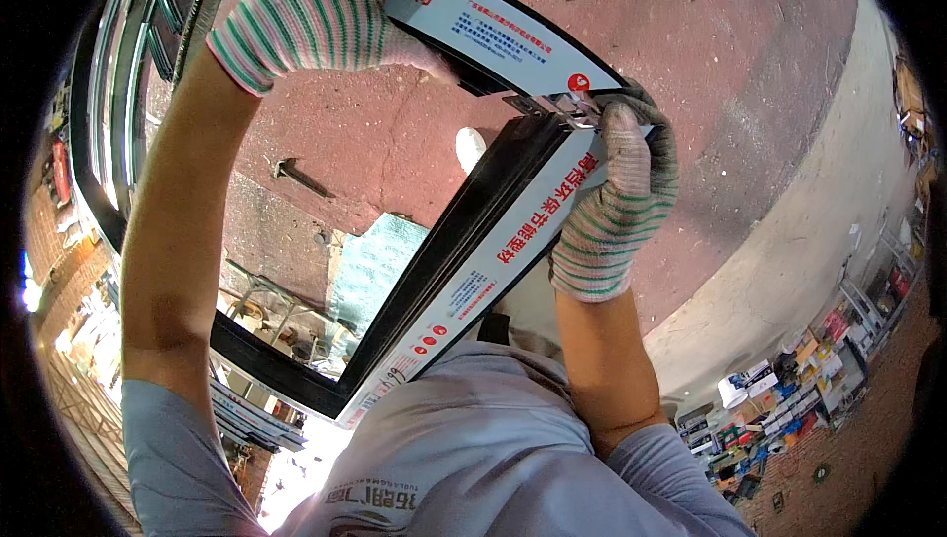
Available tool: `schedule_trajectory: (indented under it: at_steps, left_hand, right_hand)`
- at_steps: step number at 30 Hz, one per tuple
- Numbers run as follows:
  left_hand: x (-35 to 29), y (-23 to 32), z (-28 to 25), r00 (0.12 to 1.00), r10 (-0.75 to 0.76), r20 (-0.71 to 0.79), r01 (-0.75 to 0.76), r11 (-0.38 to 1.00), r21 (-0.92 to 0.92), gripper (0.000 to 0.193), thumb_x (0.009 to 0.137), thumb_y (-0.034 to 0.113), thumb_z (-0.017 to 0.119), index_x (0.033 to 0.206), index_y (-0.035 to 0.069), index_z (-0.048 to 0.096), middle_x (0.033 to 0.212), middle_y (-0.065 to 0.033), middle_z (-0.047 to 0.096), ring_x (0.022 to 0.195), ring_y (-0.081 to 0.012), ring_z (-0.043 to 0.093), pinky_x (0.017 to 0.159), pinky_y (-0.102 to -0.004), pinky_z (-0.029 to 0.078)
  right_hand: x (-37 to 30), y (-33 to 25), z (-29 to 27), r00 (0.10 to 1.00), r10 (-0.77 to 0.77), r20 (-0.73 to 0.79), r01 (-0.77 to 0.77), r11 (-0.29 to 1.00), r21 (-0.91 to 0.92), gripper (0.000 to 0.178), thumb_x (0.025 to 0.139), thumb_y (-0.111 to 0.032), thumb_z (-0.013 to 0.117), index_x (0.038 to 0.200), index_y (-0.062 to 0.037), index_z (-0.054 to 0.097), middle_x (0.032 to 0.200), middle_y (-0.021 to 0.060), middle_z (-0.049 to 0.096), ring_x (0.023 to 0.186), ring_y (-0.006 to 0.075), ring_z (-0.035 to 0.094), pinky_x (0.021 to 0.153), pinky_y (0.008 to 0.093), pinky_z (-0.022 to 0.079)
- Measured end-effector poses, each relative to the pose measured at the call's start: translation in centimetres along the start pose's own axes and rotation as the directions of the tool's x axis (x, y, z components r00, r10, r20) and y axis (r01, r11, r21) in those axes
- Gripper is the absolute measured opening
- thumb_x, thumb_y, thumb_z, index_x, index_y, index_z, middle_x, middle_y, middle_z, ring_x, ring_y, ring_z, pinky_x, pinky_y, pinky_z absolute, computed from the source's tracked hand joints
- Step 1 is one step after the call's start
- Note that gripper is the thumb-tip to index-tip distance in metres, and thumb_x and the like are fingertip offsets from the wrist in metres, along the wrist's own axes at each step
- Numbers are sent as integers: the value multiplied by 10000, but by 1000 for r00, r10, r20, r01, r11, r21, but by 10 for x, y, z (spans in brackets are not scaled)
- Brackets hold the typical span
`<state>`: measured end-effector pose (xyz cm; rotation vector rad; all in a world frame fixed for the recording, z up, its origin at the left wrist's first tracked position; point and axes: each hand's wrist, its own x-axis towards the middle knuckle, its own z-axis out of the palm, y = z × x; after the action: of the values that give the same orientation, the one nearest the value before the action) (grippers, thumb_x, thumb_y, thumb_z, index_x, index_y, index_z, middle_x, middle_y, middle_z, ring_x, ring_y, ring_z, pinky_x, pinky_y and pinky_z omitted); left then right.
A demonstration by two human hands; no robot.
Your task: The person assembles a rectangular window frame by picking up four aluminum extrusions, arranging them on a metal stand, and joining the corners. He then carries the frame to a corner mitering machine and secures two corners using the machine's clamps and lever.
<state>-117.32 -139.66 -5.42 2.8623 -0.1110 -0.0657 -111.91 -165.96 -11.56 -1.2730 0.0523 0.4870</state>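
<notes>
Both hands wear knit gloves with green and pink stripes. My left hand (321, 19) is wrapped round a black frame profile (488, 34) with a white printed film on its face. Its other end meets a second film-covered profile (473, 266), which slants down toward my waist. Silvery metal corner pieces (575, 109) show in the narrow gap where the two ends come together. My right hand (621, 197) is closed round the end of the slanting profile at this corner, its thumb near the metal. The right fingertips are partly hidden behind the corner.
More of the black frame (271, 355) runs along the lower left, with other long profiles (128, 93) beyond my left arm. On the reddish floor lie a hammer (301, 179) and a pale green sheet (380, 266). Boxes and tools (789, 389) crowd the right side.
</notes>
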Motion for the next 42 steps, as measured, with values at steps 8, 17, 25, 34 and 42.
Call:
schedule_trajectory:
  at_steps: [8,17,25,34,42]
  left_hand:
    - [6,-1,5,999,38,-8,-38,999,9,580,685,571,858,779,81,563,739,-132,549,697,-388,595,617,-430,469]
    - [3,1,11,1000,14,-20,-13,999,46,556,669,553,863,795,82,594,731,-130,566,685,-381,609,610,-421,475]
    - [5,1,12,998,39,-44,-37,998,44,553,660,519,884,808,69,598,722,-122,559,669,-364,604,610,-405,474]
    - [7,2,14,999,-6,-44,6,1000,3,559,685,547,865,794,85,569,710,-110,529,632,-321,566,602,-387,466]
    - [2,0,20,994,58,-93,-58,998,9,591,675,570,878,782,88,554,690,-104,507,614,-336,543,584,-385,448]
  right_hand:
    - [-1,1,-2,1000,8,1,-8,999,-37,158,968,-137,681,1073,-21,658,1103,54,653,952,110,590,855,278,499]
    - [-3,-5,1,1000,19,7,-19,999,-41,131,966,-110,680,1056,-18,654,1087,38,649,913,79,565,809,237,480]
    - [5,8,-5,998,5,57,-7,999,36,109,965,-91,677,1042,-19,651,1093,42,649,900,89,571,831,255,484]
    - [-2,0,4,998,-7,-63,6,1000,-18,148,955,-90,696,1081,-19,665,1101,37,656,918,89,588,802,244,498]
    - [-2,0,1,1000,-13,2,13,999,-32,150,956,-68,684,1088,-7,649,1091,35,644,859,64,559,742,219,480]
